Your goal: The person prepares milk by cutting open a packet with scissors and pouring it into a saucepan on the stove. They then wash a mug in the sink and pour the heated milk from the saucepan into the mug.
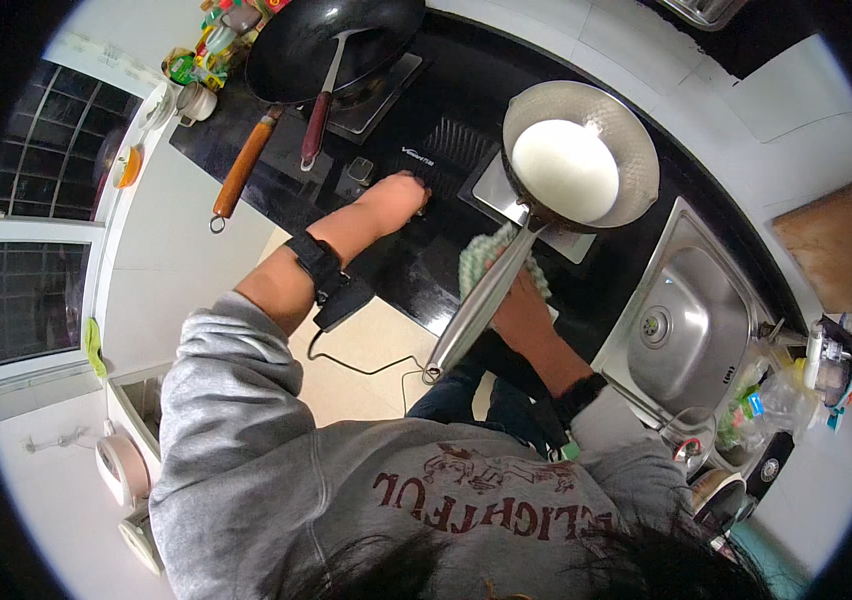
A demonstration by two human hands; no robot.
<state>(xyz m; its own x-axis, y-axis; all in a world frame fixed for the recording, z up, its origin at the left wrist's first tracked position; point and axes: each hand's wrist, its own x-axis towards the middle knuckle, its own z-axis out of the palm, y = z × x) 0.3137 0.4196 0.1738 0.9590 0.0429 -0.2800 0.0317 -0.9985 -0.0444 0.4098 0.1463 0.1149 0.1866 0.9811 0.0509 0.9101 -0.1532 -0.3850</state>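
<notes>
My left hand (399,201) is down on the front of the black gas cooktop, fingers curled around a control knob that they mostly hide. A second knob (360,170) shows just beyond the wrist. Below the saucepan's long metal handle (482,300), my right hand (522,311) holds a green-and-white knitted cloth (477,259) against the cooktop; the handle crosses in front and hides part of it. The hammered metal saucepan (636,150) sits over the right burner, containing white liquid (564,172) that looks like milk.
A black wok (283,64) with a wooden handle (246,169) is on the left burner, a spatula (317,127) lying across its rim. To the right is a steel sink (681,322). Plastic bags (771,397) and dishes lie beyond it. Seasoning packets (208,52) crowd the far left corner.
</notes>
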